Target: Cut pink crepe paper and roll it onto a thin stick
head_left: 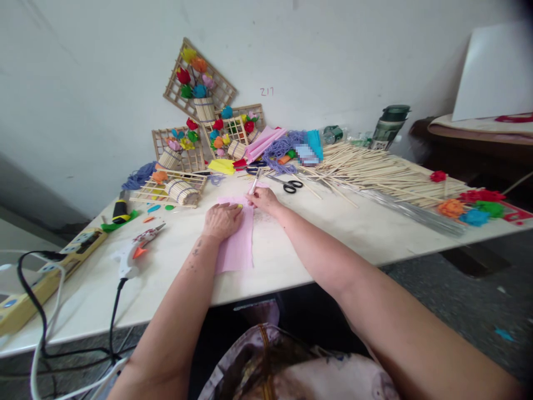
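A strip of pink crepe paper (235,253) lies on the white table in front of me. My left hand (224,220) rests flat on it, fingers stretched out, pressing it to the table. A small yellow piece (240,206) peeks out at those fingertips; most of it is hidden. Just to the right, at the strip's upper edge, my right hand (262,200) is closed around a slim pale pen (255,182), held tilted with its upper end pointing away from me. Black-handled scissors (290,186) lie beyond the right hand, apart from it.
A glue gun (130,255), a yellow-black utility knife (121,209) and a power strip (54,278) with cords occupy the left. Bamboo sticks (375,172) and paper flowers (474,208) spread rightward. Bamboo lattices with flowers (200,83) stand at the wall.
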`<state>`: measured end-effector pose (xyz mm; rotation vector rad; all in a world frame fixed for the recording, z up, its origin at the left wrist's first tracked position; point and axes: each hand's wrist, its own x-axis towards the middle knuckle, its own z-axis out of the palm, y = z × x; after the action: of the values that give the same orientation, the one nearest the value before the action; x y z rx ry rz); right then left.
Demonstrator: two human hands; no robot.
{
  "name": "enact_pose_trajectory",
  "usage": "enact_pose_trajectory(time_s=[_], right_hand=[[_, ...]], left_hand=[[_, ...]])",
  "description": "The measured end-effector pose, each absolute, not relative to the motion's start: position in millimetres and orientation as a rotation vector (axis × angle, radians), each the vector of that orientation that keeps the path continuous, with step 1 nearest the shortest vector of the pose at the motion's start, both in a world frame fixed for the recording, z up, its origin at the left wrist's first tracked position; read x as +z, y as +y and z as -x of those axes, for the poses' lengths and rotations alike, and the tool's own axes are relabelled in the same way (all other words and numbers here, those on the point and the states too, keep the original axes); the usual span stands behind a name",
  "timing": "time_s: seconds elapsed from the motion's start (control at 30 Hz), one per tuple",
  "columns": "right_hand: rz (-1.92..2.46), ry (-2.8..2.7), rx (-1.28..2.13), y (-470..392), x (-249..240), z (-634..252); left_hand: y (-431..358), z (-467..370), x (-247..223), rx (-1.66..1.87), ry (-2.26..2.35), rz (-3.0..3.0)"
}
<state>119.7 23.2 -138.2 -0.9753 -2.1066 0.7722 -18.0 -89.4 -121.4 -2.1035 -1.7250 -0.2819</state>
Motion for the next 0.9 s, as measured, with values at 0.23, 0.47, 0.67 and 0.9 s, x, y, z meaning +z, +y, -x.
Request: enact_pose_trajectory(time_s=[0.23, 0.47, 0.67, 0.9], right_hand=[[0.99, -2.122, 0.749, 21.7, -135.4, -120.4], [1.032, -2.126, 0.548, 14.1, -128.3, -122.0], [0.964, -2.134, 0.52, 9.9, -128.5, -113.8], [1.056, -2.143, 0.619, 9.8, -130.7, -109.8]], left_hand=[[-91.8, 15.5, -119.7, -0.239, -1.751, 2.082], [-92.9, 14.1, -118.0, -0.229, -1.826, 2.101], [-92.7, 12.9, -117.5, -0.195, -1.864, 2.107], [-95.3, 10.8, -115.3, -0.105, -1.951, 2.088]])
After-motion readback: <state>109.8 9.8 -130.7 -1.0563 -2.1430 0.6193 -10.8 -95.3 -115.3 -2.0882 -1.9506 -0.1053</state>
